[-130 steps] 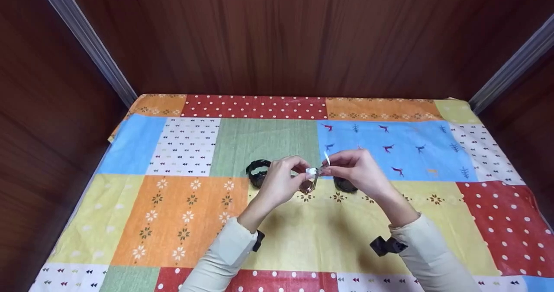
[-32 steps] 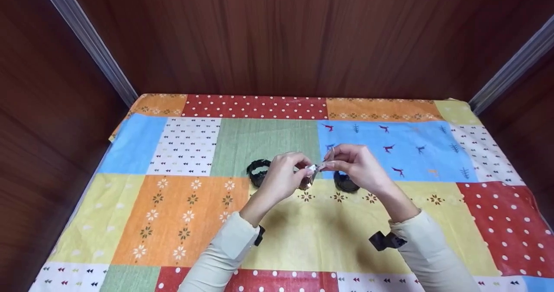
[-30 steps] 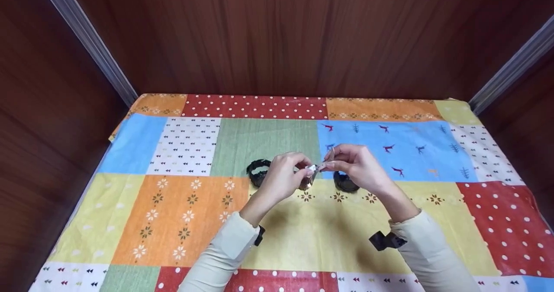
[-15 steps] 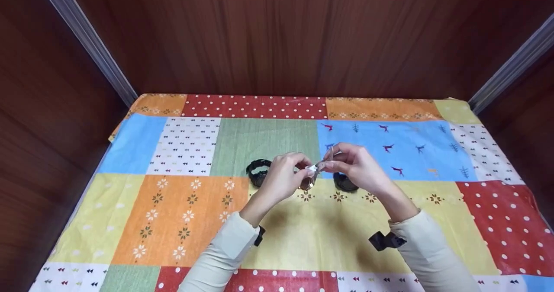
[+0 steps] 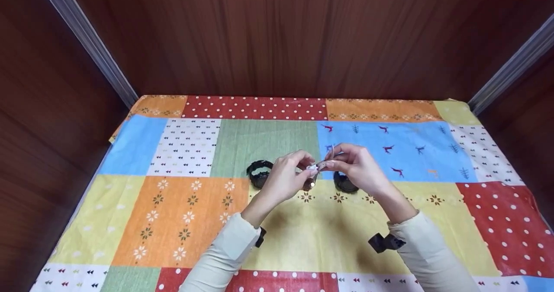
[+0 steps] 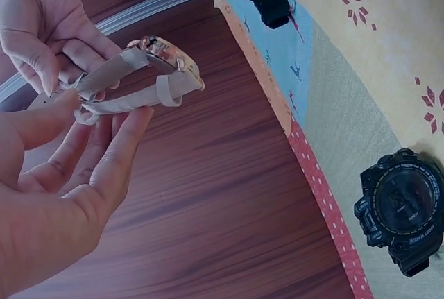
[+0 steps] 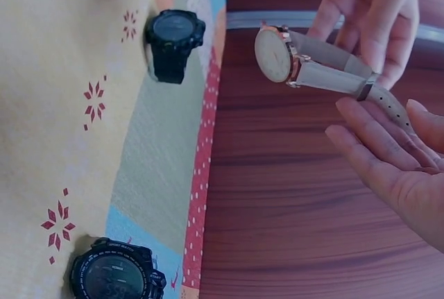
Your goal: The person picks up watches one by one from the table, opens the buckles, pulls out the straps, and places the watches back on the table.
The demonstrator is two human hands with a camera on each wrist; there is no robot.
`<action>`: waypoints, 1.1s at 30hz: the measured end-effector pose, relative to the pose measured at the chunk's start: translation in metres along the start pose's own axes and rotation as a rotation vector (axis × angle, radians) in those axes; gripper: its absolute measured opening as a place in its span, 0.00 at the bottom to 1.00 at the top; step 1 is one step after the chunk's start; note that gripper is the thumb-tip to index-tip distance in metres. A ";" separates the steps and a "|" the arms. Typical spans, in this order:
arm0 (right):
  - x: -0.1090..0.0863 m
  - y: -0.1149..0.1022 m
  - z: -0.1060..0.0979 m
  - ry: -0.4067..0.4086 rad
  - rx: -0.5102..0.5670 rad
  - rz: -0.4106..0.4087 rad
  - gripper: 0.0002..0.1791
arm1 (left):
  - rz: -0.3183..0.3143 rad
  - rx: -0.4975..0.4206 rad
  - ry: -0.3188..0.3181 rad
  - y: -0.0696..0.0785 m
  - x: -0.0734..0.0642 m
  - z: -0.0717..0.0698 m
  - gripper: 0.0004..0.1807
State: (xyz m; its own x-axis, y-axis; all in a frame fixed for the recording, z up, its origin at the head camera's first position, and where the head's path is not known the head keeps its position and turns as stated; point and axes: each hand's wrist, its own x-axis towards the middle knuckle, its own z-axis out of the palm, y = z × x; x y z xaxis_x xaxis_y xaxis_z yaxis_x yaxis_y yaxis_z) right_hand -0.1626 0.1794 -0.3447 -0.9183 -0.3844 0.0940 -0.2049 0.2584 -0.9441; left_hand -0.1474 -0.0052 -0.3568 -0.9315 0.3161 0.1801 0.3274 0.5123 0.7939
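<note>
A wristwatch (image 7: 275, 56) with a pale dial, rose-gold case and light strap (image 6: 135, 98) is held up between both hands, its strap looped together at the buckle (image 7: 366, 87). My left hand (image 5: 281, 179) pinches the strap beside the buckle, thumb against fingers. The holed strap end (image 7: 390, 105) passes through the buckle, and my right hand (image 5: 361, 168) grips that end between thumb and fingers. In the head view the case hangs below the fingers, partly covered by the left hand.
On the patchwork tablecloth (image 5: 181, 218) lie two black sports watches. One black watch (image 5: 259, 180) sits just left of the left hand; the other black watch (image 5: 346, 184) is partly under the right hand. Brown wood panels (image 5: 277, 36) enclose the table's back and sides.
Seconds ago the strap end stuck up pale above the right fingers; now it lies bent at them. The right hand has risen slightly. Lately there is only small finger movement at the buckle.
</note>
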 end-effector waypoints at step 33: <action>-0.002 -0.002 0.000 -0.025 0.022 -0.026 0.06 | 0.054 0.004 -0.042 0.004 0.001 0.000 0.03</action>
State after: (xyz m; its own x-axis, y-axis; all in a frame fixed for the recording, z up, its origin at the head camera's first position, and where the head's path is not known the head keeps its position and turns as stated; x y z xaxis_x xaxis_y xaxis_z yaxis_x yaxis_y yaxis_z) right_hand -0.1607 0.1795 -0.3425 -0.9040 -0.4129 0.1105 -0.2203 0.2285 -0.9483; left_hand -0.1469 -0.0031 -0.3537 -0.9051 0.3764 0.1976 0.3773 0.4972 0.7813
